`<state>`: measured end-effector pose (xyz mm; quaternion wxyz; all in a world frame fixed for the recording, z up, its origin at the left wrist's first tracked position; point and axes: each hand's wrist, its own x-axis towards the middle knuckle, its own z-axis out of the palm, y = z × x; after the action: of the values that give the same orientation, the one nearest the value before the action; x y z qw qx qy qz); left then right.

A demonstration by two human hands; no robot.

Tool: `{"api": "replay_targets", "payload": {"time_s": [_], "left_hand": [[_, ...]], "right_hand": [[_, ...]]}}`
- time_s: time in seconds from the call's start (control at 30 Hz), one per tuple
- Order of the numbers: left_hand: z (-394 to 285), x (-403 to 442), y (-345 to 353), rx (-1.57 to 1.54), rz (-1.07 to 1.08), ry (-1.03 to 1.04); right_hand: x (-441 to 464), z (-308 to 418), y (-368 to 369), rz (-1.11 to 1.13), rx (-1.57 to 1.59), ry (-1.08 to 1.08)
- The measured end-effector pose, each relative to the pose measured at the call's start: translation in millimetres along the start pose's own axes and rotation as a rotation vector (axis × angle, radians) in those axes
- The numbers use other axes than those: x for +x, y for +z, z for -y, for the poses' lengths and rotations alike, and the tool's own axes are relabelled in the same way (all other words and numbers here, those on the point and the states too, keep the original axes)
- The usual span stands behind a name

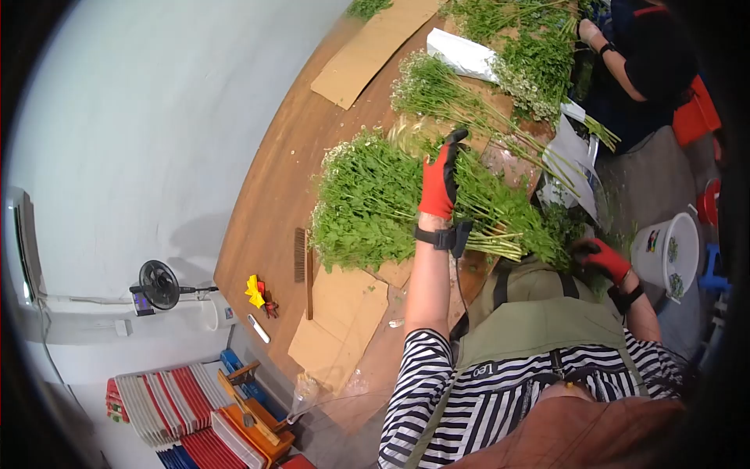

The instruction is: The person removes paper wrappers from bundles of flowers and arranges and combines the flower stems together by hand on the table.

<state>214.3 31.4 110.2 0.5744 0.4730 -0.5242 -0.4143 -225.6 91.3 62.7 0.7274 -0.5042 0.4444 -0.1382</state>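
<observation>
My left hand [442, 178], in a red and black glove, is held over the middle of the flower bunches, fingers stretched out, nothing visible in its grasp. To its left lies a thick bunch of leafy stems with small white flowers [367, 203]. Cut stems [496, 242] and more leaves [500, 199] lie to its right. My right hand [603, 259], gloved alike, is low beside my apron [547, 320], close to dark leaves [562, 234] at the table's edge. Its fingertips are dark and partly lost against the greenery, so their grip is unclear.
A brush [303, 270], cardboard [340, 320] and a yellow-red item [256, 291] lie on the wooden table [273, 180]. More flowers [539, 70] and white wrapping [461, 55] are farther back, near a co-worker's arm [621, 66]. A white bucket [664, 254] stands right.
</observation>
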Motion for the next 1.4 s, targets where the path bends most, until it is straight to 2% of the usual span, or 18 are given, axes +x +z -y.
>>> {"api": "replay_targets", "payload": {"time_s": [0.03,0.1,0.23,0.33,0.4,0.47,0.5,0.57,0.67,0.77,0.87,0.97,1.07,1.1,1.2,1.27,1.33,1.4], "left_hand": [[-5,-4,4,0.117,0.021,-0.028],[-24,-8,16,0.291,0.054,-0.043],[-36,-13,43,0.541,0.05,0.126],[-47,-11,54,0.214,0.044,-0.105],[-3,-19,38,0.042,-0.15,-0.199],[-38,-16,31,-0.343,-0.299,-0.25],[-23,-16,14,-0.351,-0.259,-0.098],[-45,-22,1,-0.117,-0.356,-0.182],[-45,-23,8,0.032,-0.205,0.069],[-30,-22,38,0.083,-0.271,-0.082],[-13,-20,61,-0.076,-0.358,-0.271],[-16,-21,41,0.077,-0.416,-0.036],[-45,-16,-20,-0.072,-0.642,-0.052],[-45,-20,-45,-0.009,-0.766,-0.101],[-63,-29,-85,-0.269,-0.68,-0.035],[-68,-32,-56,0.145,-0.624,0.089],[-53,-24,-41,-0.156,-0.563,-0.075],[-32,-18,-16,-0.303,-0.528,-0.074]], "right_hand": [[6,15,12,0.011,-0.078,-0.069],[12,82,48,-0.13,-0.568,-0.46],[42,153,110,-0.322,-0.858,-0.882],[80,153,125,-0.272,-1.159,-1.032],[81,139,121,-0.225,-1.159,-1.043],[71,125,109,-0.154,-1.203,-1.002],[65,107,96,-0.099,-1.166,-0.888],[58,84,76,0.01,-1.093,-0.664],[45,114,89,-0.375,-0.901,-0.87],[60,162,118,-0.308,-0.766,-0.872],[90,173,147,-0.183,-0.888,-0.483],[93,159,141,-0.154,-1.065,-0.498],[87,84,91,-0.17,-1.177,-0.836],[87,41,63,-0.177,-1.188,-0.776],[64,-65,-19,-0.196,-1.343,-0.454],[58,-61,-16,-0.255,-1.251,-0.474],[55,-30,-3,-0.262,-1.111,-0.403],[67,13,30,-0.191,-0.773,-0.481]]}}
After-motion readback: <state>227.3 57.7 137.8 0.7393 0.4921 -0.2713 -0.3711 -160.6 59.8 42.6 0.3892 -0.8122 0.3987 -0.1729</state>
